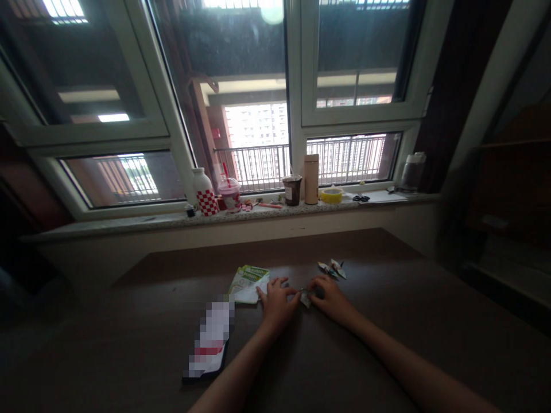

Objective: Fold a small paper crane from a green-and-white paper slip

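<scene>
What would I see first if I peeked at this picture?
The big window with tall buildings outside fills the top. Below it, in the middle of the dark table, the left hand and right hand meet on a small paper, with little folded paper shapes just beyond the right hand.

Apt room: windowsill (107,225) w/ drinks (229,194), balcony rail (258,166).
</scene>
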A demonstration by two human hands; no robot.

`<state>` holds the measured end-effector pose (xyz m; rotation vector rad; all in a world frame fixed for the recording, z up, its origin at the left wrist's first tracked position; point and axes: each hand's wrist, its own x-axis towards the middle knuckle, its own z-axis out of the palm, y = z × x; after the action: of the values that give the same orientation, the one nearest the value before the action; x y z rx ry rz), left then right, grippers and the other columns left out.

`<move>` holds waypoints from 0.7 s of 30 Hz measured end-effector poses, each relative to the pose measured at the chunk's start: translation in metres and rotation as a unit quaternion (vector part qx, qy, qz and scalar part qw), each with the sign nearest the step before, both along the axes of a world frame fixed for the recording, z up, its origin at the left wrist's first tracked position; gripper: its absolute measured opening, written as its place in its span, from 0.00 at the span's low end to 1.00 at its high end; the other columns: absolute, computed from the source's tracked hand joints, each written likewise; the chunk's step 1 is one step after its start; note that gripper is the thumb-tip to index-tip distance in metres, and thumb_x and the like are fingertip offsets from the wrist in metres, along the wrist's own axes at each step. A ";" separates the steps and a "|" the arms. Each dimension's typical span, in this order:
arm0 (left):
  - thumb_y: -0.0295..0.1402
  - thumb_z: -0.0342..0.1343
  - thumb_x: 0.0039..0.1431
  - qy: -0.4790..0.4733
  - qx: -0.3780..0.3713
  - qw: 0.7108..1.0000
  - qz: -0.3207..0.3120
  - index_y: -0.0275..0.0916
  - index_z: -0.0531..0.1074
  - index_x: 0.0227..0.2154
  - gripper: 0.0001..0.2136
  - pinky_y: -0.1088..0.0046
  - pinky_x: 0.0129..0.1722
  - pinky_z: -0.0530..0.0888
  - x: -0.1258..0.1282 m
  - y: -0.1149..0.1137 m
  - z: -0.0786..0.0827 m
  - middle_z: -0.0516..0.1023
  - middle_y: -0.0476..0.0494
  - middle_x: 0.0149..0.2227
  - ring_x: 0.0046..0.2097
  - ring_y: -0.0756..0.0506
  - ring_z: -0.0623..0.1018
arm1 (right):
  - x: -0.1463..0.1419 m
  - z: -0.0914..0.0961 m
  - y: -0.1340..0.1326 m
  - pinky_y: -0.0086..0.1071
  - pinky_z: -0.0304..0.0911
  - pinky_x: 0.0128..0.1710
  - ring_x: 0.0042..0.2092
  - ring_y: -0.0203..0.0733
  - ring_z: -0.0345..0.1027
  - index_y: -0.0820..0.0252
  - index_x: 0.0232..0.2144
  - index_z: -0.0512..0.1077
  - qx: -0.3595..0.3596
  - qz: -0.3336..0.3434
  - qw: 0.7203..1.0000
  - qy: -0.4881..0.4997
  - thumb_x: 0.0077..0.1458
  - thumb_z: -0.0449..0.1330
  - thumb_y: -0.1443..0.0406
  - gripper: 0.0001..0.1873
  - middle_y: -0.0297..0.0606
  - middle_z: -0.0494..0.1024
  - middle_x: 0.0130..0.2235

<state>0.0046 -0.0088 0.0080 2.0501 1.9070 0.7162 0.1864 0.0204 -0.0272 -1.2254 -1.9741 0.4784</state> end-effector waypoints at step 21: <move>0.37 0.57 0.57 -0.023 0.002 1.000 0.009 0.46 0.80 0.30 0.07 0.30 0.63 0.39 0.009 0.008 0.000 0.70 0.50 0.62 0.66 0.36 0.59 | -0.018 -0.003 0.002 0.43 0.60 0.52 0.49 0.50 0.63 0.57 0.37 0.79 0.008 -0.054 0.997 -0.060 0.51 0.62 0.68 0.10 0.43 0.76 0.41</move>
<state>0.0131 -0.0013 0.0078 2.0040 1.9022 0.7658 0.1685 0.0227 -0.0298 -1.3700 -1.9953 0.3403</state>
